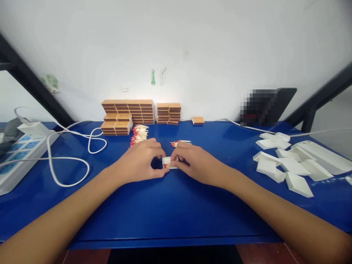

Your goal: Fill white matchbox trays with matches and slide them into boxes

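**Blue desk, a white card tray pinched between both hands**

Blue laminate covers the desk, and the main stack of brown matchboxes at its back edge serves as the landmark here. Well to the right of that stack and nearer the person lies a scatter of flat white card pieces. Far to its left sits a power strip, with a white cable looping towards the stack.

In front of the stack, a little to its right, the left hand and right hand meet. Both are closed narrow, fingertips and thumbs pinching the two ends of one small tray. A heap of loose matches lies just in front of the stack, beyond the left hand.

The tray is the smallest thing, an open white card drawer with a few red match heads showing inside. It looks very light and thin-walled, so it would probably crush or twist under a hard squeeze. The short end walls, where the fingers already sit, seem the stiffest place to hold. Kept level, it should not spill.
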`<state>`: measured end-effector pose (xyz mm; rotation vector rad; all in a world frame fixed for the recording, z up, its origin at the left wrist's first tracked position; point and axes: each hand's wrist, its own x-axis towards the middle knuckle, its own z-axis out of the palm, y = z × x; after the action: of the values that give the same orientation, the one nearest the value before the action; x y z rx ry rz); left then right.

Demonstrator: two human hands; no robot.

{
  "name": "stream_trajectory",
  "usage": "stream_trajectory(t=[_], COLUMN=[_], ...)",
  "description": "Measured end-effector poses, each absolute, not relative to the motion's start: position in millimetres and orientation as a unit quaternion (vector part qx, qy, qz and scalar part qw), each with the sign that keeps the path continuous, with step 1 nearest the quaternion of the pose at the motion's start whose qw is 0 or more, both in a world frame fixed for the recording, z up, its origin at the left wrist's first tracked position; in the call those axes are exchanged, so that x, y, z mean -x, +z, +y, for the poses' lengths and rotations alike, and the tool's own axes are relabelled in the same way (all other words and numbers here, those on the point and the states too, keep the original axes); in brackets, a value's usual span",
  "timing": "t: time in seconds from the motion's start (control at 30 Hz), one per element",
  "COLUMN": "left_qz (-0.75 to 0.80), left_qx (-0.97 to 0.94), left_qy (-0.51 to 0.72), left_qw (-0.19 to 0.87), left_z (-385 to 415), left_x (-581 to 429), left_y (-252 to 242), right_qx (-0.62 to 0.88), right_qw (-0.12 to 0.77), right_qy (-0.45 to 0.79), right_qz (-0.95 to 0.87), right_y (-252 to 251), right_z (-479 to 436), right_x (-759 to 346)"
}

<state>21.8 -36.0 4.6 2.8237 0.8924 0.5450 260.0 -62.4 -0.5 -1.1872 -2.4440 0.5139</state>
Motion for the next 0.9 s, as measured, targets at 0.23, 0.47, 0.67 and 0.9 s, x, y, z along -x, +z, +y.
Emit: stream_trajectory(t=[0.23,0.47,0.67,0.9], left_qz=[0.310,0.304,0.303,0.313], left_qx=[-0.932,-0.934,-0.935,-0.933], left_qy=[0.175,0.175,0.173,0.160], left_qw=[0.064,0.066,0.064,0.076], left_z=[-33.8,-34.8,-35.1,-36.3], left_x=[-18.8,-21.6,-22.1,-22.5], left_y=[6.8,4.4,4.6,5.7], right_qx=[0.491,0.496,0.483,0.457], right_qw=[0.258,0.218,0.210,0.216], right_qy=[0.090,0.100,0.125,0.141], right_qz=[-0.827,-0.834,-0.841,-0.851], right_y=[-5.7,-12.8,-19.2,-24.3], right_z=[-38.0,-28.9,-30.8,-28.1], right_x=[-293.0,-298.8,-291.7,-297.4])
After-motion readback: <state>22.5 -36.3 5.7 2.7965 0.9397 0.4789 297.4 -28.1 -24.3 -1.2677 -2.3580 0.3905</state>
